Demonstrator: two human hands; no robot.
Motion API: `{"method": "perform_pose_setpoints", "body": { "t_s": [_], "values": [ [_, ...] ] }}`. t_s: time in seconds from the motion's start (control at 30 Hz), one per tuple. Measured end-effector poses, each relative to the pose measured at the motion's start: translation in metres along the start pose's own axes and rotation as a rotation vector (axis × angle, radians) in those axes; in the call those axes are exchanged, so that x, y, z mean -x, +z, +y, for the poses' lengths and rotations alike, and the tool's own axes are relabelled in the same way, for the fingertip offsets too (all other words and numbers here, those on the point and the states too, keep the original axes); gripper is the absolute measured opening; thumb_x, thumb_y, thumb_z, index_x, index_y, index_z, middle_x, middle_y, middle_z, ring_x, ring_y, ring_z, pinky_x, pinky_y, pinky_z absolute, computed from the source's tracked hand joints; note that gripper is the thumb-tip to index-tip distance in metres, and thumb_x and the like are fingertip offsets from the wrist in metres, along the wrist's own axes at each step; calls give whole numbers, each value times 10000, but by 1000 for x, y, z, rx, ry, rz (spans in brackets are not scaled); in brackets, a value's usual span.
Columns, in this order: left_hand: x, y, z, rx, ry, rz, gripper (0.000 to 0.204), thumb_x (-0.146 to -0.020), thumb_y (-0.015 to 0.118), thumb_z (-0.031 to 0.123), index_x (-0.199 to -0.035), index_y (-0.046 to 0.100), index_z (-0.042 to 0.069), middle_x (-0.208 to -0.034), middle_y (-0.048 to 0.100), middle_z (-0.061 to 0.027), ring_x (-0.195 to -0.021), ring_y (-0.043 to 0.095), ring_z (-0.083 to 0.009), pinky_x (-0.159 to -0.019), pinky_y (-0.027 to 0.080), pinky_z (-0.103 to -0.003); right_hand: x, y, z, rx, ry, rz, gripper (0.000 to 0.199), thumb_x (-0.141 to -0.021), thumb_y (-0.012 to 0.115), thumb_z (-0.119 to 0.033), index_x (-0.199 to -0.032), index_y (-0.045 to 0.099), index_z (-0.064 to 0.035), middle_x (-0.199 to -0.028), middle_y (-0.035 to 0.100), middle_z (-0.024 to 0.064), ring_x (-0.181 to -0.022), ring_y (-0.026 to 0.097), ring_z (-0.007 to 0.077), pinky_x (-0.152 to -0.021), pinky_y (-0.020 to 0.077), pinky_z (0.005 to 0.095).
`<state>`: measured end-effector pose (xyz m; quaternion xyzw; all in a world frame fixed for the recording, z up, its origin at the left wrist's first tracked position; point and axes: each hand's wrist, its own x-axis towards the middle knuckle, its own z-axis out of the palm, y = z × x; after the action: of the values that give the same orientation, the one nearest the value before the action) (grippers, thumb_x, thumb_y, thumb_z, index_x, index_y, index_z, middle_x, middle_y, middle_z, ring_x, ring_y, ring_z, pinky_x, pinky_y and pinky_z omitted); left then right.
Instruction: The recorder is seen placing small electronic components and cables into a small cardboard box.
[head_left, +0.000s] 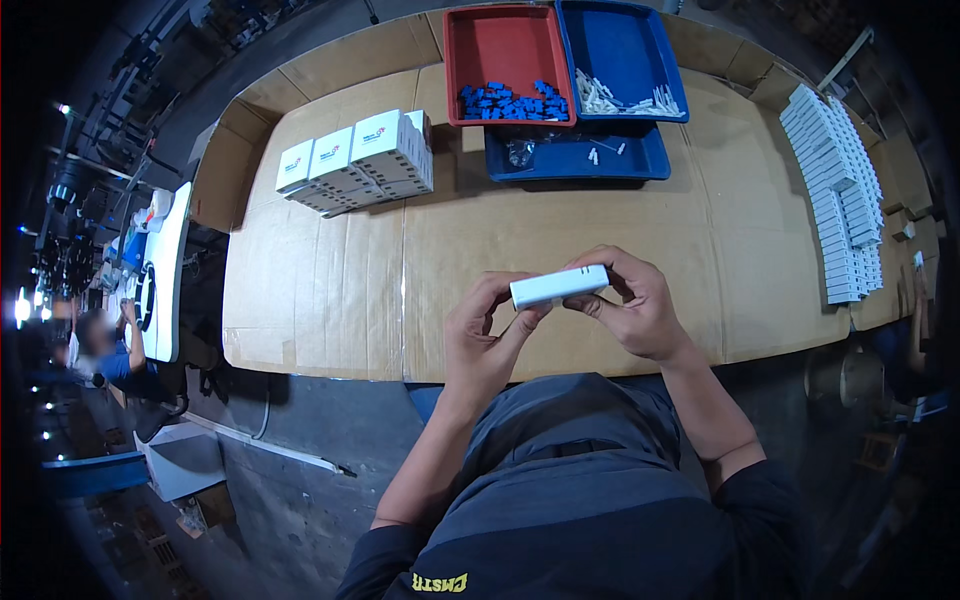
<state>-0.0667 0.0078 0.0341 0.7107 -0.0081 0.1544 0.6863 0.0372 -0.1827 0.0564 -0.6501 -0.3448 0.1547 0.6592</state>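
Observation:
A flat white plastic case (556,288) with small dark slots near one end is held up over the table's near edge, its narrow side turned toward me. My left hand (485,330) grips its left end between thumb and fingers. At the other end, my right hand (640,310) is closed on it, fingers along the top and thumb beneath. The case's far face is hidden. Beyond my hands, the cardboard-covered table (560,220) carries stacked white cases (365,165) at the left and long rows of white pieces (835,195) at the right.
At the back, a red tray (500,50) holds blue plastic parts (515,103). Beside it a blue tray (625,50) holds slim white parts (655,103). A lower blue tray (570,165) has a clear bag and several white bits. Cardboard walls edge the table. A person (125,360) is far left.

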Motion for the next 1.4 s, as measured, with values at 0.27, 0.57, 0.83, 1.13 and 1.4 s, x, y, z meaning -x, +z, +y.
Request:
{"method": "perform_pose_setpoints", "body": {
  "t_s": [0.27,0.57,0.83,1.13,1.4],
  "values": [
    [5,0,-2,301,-48,89,432,-856,814,-1,-1246,629,-20,-1252,648,-130,-1211,616,-211,-1059,483,-354,7,1,0,-298,-17,70,511,-858,764,66,-1312,539,-1,-1173,636,72,-1126,613,140,-989,512,312],
    [7,3,-1,225,106,20,290,-928,750,25,-1173,618,-56,-1148,651,-148,-1025,678,-195,-837,596,-287,6,1,-10,-78,-71,-43,343,-793,789,88,-1104,692,-19,-1037,701,91,-931,666,182,-840,523,298],
    [7,2,6,107,42,-46,402,-947,764,184,-1251,631,-44,-1211,673,-139,-1186,628,-232,-1045,487,-360,5,-10,-15,1,3,-62,327,-788,817,68,-1089,711,-2,-984,722,79,-949,683,175,-846,527,312],
    [15,-2,-28,865,-659,-448,658,-1037,578,493,-1403,529,-51,-1160,692,-188,-955,703,-250,-889,549,-354,9,-1,23,-401,100,-142,557,-850,853,-170,-1312,593,0,-1292,667,177,-1189,645,224,-1015,521,357],
    [-3,30,-61,559,-450,337,304,-926,772,75,-1142,564,27,-1056,706,-82,-996,700,-151,-843,568,-251,37,24,73,-563,393,450,527,-1015,646,-127,-1482,440,4,-1359,592,144,-1223,601,186,-963,539,337]
  ]
}}
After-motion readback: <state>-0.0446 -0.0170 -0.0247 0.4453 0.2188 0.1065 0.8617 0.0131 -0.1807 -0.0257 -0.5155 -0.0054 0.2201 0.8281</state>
